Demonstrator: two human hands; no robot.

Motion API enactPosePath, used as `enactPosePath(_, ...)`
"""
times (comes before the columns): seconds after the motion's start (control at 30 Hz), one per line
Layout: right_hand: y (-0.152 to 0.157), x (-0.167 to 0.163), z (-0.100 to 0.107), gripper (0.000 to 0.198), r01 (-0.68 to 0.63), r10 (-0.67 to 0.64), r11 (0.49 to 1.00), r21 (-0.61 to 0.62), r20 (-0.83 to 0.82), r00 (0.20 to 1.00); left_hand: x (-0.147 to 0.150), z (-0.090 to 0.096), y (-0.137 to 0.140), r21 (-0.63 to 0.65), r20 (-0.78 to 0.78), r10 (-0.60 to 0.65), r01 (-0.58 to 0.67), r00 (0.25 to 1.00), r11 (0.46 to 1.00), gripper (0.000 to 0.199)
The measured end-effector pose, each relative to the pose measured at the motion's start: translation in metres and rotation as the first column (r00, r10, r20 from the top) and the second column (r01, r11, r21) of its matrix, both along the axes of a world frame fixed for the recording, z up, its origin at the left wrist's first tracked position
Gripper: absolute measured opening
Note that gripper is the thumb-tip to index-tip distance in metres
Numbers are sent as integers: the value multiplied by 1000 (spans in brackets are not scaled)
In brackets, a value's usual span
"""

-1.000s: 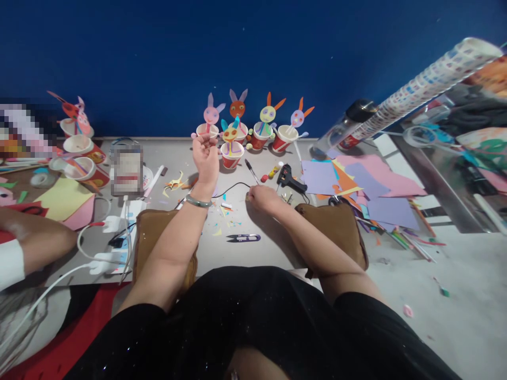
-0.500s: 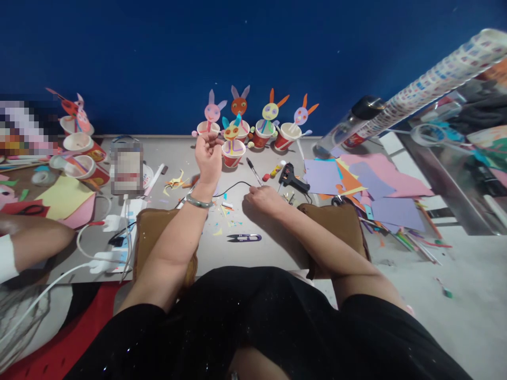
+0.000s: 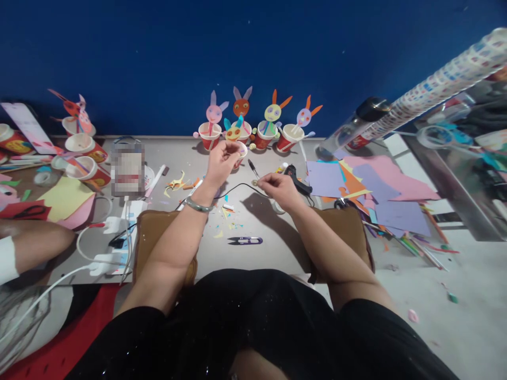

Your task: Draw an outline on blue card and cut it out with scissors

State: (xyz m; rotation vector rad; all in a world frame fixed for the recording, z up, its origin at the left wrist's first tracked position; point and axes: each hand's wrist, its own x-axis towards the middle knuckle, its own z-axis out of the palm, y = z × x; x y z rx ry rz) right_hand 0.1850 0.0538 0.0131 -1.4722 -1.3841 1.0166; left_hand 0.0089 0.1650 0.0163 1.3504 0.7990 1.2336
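Note:
My left hand point(image 3: 222, 162) is closed in a pinch in front of a red paper cup point(image 3: 240, 156) that holds a yellow paper rabbit head with blue ears point(image 3: 233, 131). It partly covers that cup, and what its fingertips hold cannot be made out. My right hand point(image 3: 278, 189) is raised over the table, its fingertips pinched on a small round pale piece point(image 3: 254, 182). A black pen point(image 3: 252, 169) lies just beyond those fingertips. Behind stand several cups with rabbit figures, such as a yellow-faced rabbit point(image 3: 272, 112) with orange ears.
A black glue gun point(image 3: 298, 180) lies right of my right hand, its cable crossing the table. Thread snips point(image 3: 245, 240) lie near the front among paper scraps. Coloured paper point(image 3: 327, 177) and a clear bottle point(image 3: 344, 129) are on the right. A co-worker's arm point(image 3: 35, 240) rests at left.
My right hand has lifted off the table and moved right, now with the small round piece in its fingertips. My left hand has shifted right and nearer, in front of the yellow-headed rabbit's cup.

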Motion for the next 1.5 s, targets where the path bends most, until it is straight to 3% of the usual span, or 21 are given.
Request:
enactPosePath(0.07,3,1,7,39,72,-89,995,-67,-287,954,1,4,-6,-63,-72,-168,163,983,985,8)
enactPosePath(0.13,5,1,12,43,83,-117,992,-97,-433,894,0,7,-11,-92,-138,-303,292,943,952,7)
enactPosePath(0.3,10,-3,15,45,73,-119,991,-110,-501,857,-2,11,-16,-81,-222,-422,415,879,906,19)
enactPosePath(0.67,15,-10,8,44,64,-121,990,-128,-517,848,-4,12,-15,-66,-264,-414,412,871,909,12)
enactPosePath(0.93,17,-11,3,45,117,-130,992,-57,-392,911,-4,13,-17,-49,-351,-376,384,857,922,10)
enactPosePath(1.5,18,-15,4,40,108,-132,990,-89,-343,930,-4,9,-13,-32,-391,-311,324,866,945,7)
